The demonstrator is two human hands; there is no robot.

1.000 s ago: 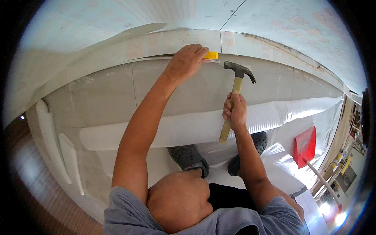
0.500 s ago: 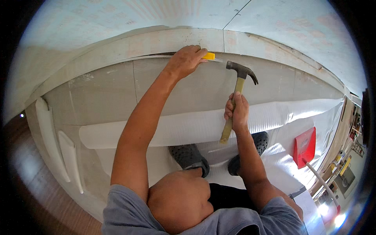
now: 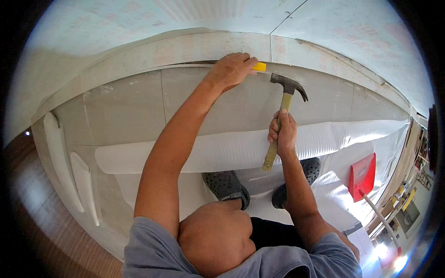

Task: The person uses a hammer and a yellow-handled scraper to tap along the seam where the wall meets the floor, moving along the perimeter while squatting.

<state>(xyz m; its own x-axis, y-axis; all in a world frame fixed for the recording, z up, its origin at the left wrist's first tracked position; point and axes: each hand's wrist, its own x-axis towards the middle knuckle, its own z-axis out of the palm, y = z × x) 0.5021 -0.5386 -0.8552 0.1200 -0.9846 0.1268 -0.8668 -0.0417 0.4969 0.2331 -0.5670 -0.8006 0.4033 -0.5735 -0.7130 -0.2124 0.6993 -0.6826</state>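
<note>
Up at the foot of the wall, my left hand [image 3: 232,71] is closed round a small tool with a yellow part [image 3: 258,66]; a pale tip shows beyond it, and its other end is hidden by my fingers and the wall trim. My right hand [image 3: 284,133] grips the wooden handle of a claw hammer [image 3: 286,100] about midway. The dark hammer head points left toward the yellow part, a small gap apart, with its claw curving to the right. Behind both hands runs the wall's lower strip [image 3: 185,48], standing slightly off the grey floor panels at a dark gap.
A roll of white foam underlay [image 3: 125,158] lies across the floor beneath my arms. My dark clogs [image 3: 225,185] rest on the white sheet. A red dustpan [image 3: 362,177] with a long handle stands at right. White foam strips [image 3: 83,185] lie at left beside wood flooring [image 3: 41,217].
My left hand and the yellow tool have shifted slightly right along the wall strip. The hammer stays close by, at nearly the same tilt. The whole view has drifted a little.
</note>
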